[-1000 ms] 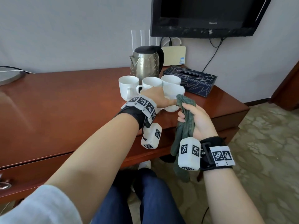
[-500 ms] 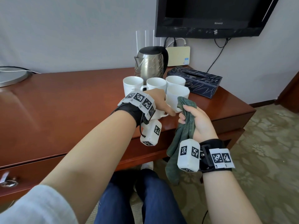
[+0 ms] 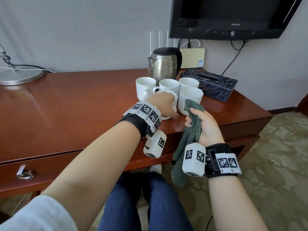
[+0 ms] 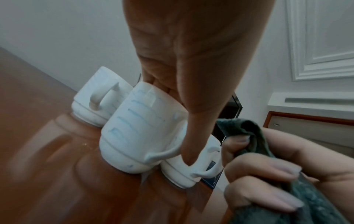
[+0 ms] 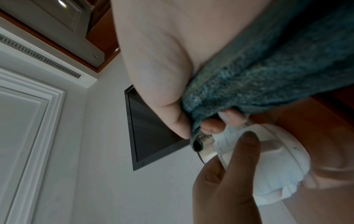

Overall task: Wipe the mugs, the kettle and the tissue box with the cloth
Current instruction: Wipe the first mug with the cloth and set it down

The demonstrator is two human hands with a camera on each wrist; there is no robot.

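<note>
On the desk: a red-brown wooden desk against a grey wall carries everything, with a drawer front along its near edge.
Television: a black set hangs on the wall above the desk's right end.
Kettle: the metal kettle with a black lid and handle stands upright at the back, just behind the mugs.
Tissue box: the dark patterned tissue box lies right of the kettle, near the desk's right edge.
Cloth: the dark green cloth is bunched in the right hand, whose fingers are clenched round it; its loose end hangs below the desk edge.
Mugs: five white mugs cluster in front of the kettle, four free-standing.
Held mug: the nearest mug sits on the desk, grasped from above by the left hand, thumb running down beside its handle.
Right hand: poised just right of the held mug, cloth tip near the neighbouring mug.
</note>
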